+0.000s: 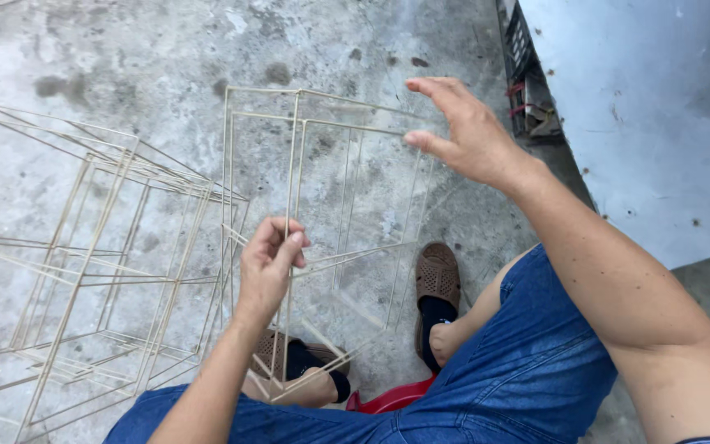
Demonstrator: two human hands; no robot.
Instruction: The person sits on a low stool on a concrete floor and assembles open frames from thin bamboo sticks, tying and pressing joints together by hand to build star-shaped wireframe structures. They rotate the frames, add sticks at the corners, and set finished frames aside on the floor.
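Head view: left hand (269,263) fingers pinching upright stick of bamboo frame (322,230) between knees; right hand (466,136) fingers spread, touching top corner. Finished-looking frames (92,263) stacked left on concrete floor (125,49); this one assembled, under adjustment.

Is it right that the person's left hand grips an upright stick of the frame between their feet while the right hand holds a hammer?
No hammer. The head view shows the right hand empty, fingertips on the stick frame. The left hand does pinch an upright stick.
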